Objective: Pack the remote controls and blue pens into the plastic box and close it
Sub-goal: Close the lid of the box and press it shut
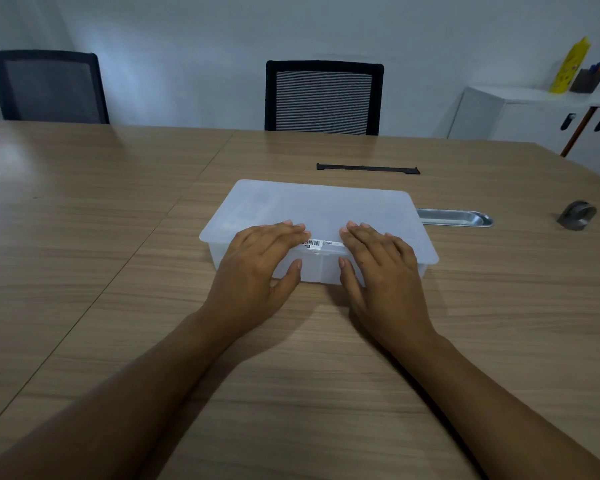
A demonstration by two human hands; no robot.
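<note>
A translucent white plastic box (321, 206) sits on the wooden table in the middle, its lid lying flat on top. A barcode sticker (321, 243) runs along the lid's near edge. My left hand (257, 261) rests on the near left part of the lid, fingers flat on top and thumb against the front wall. My right hand (381, 265) mirrors it on the near right part. The frosted plastic hides whatever lies inside; no remote controls or blue pens show on the table.
A metal tray (454, 217) lies just right of the box. A black strip (368, 168) lies behind it. A grey tape dispenser (576, 215) stands far right. Two black chairs (324, 98) are at the far edge, and a white cabinet (534, 116) stands at the right.
</note>
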